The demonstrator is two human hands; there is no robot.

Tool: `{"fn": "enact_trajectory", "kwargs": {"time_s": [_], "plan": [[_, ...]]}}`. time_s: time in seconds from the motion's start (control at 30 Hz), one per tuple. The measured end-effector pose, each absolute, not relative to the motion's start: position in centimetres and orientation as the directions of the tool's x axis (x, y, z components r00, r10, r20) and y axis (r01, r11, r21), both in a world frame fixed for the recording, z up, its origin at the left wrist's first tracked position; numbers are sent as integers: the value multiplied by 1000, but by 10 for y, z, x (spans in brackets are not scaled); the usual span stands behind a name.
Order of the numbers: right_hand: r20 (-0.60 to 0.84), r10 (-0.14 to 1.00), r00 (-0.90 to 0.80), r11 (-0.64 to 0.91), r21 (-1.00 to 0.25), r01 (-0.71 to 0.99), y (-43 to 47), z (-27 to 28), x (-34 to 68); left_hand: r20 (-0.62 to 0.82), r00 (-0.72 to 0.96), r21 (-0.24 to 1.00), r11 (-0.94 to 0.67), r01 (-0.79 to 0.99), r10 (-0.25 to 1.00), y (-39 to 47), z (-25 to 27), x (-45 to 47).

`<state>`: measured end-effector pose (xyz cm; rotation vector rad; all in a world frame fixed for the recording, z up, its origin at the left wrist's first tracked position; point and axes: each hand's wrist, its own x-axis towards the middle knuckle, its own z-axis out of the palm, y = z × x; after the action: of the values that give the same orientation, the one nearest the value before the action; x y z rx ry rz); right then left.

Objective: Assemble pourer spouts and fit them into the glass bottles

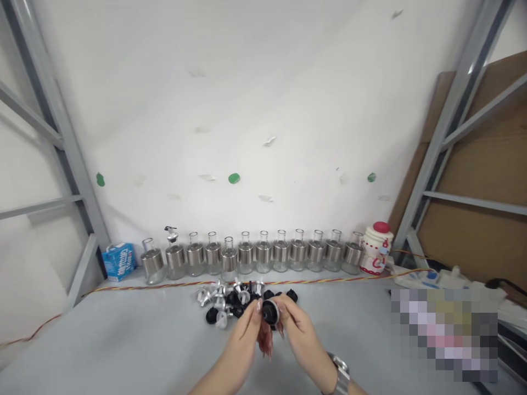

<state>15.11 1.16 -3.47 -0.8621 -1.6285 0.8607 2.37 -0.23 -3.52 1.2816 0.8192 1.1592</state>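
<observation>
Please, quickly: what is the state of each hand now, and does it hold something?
Left hand: closed, fingers pinching the black and silver cap.
Right hand: closed, gripping the same cap from the other side.

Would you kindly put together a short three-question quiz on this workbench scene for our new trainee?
1. True or false: both hands, the left hand and the right hand, meet on one small black and silver cap.
2. How many bottles in the row of glass bottles along the wall already carry a spout on the neck? A) none B) one C) all
3. Fill in: the loose pile of caps lies between the hands and the ____.

Key
1. True.
2. B: only the second bottle from the left has one.
3. The row of glass bottles.
</observation>
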Motion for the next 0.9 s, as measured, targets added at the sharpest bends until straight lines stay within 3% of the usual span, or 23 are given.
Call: {"fn": "enact_trajectory", "kwargs": {"time_s": [0.13, 0.27, 0.37, 0.47, 0.63, 0.9], "plan": [[456, 872, -181, 484, -859, 168, 8, -33, 149, 113, 234, 970, -57, -235, 966, 3, -40, 23], [382, 914, -140, 394, -917, 68, 4, -38, 146, 121, 258, 973, -63, -220, 959, 4, -38, 23], [306, 949, -82, 307, -952, 7, 3, -42, 143, 195, 186, 980, -185, -71, 963, -3, -35, 22], [308, 950, -49, 311, -949, 49, 2, -43, 142, 282, 99, 946, -294, 139, 954, -8, -36, 19], [333, 919, -211, 375, -903, 211, 1, -42, 144, 316, 141, 873, -346, 343, 938, -5, -47, 16], [331, 907, -261, 408, -845, 344, 5, -40, 149, 156, 207, 977, -182, 114, 966, 4, -52, 20]]}}
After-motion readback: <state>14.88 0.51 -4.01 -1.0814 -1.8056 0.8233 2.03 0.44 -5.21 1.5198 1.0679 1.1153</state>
